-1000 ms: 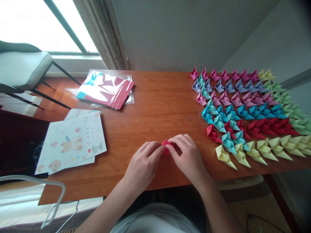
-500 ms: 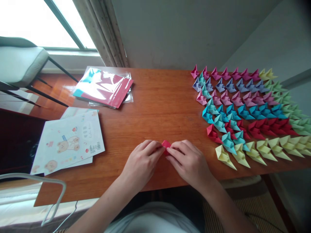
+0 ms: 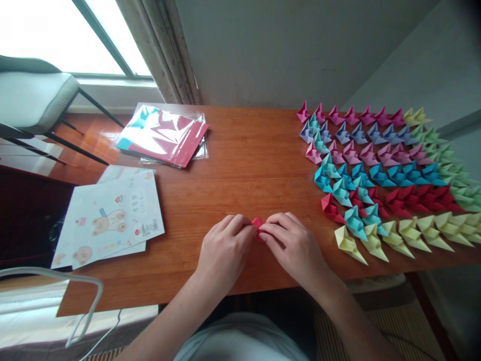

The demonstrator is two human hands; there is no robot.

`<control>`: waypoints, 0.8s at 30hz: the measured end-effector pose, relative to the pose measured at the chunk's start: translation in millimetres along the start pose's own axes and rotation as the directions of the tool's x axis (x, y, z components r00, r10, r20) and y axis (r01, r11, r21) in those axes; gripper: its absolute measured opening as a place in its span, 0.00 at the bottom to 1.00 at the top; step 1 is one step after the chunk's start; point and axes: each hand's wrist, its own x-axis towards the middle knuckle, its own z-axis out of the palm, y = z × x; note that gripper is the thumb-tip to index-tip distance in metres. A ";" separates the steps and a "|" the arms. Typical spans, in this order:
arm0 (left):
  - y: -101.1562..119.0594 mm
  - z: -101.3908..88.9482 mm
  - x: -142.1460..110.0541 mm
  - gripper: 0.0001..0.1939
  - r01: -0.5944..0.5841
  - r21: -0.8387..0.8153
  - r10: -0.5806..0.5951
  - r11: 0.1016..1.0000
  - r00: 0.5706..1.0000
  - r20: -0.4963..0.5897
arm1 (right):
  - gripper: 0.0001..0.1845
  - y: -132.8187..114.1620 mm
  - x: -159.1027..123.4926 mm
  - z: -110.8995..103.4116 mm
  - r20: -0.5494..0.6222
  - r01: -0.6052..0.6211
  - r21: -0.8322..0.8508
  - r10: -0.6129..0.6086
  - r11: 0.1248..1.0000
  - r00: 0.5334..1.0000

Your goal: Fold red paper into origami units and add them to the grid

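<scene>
A small piece of red folded paper [image 3: 257,222] is pinched between my two hands near the front edge of the wooden table [image 3: 240,170]. My left hand [image 3: 228,245] grips its left side with thumb and fingertips. On the right side, the fingers of my right hand [image 3: 291,245] close on the same paper. Most of its lower part is hidden by the fingertips. To the right stand rows of folded paper boats, among them a red boat [image 3: 332,208] and a pale yellow boat [image 3: 349,244] nearest my right hand.
Plastic-wrapped coloured paper [image 3: 165,135] lies at the back left. Nearer, sheets printed with bears [image 3: 112,215] overlap the table's left edge. A white curved tube [image 3: 95,296] rises at the lower left. Beyond stand a chair [image 3: 37,100] and a curtain [image 3: 161,50].
My fingers have shifted slightly on the red paper, the right hand rising a little. The whole view has moved slightly; both hands keep their hold.
</scene>
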 end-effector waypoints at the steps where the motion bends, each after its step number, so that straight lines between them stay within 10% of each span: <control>1: 1.0 0.4 -0.4 0.08 0.015 0.004 -0.015 1.000 1.000 -0.001 | 0.07 0.9 -0.9 0.1 -0.012 0.000 0.017 0.000 1.000 1.000; 24: 1.7 -0.9 10.1 0.06 0.129 0.061 -0.128 0.990 0.991 -0.026 | 0.07 -10.1 9.4 6.6 -0.090 -0.235 -0.033 0.231 0.972 0.969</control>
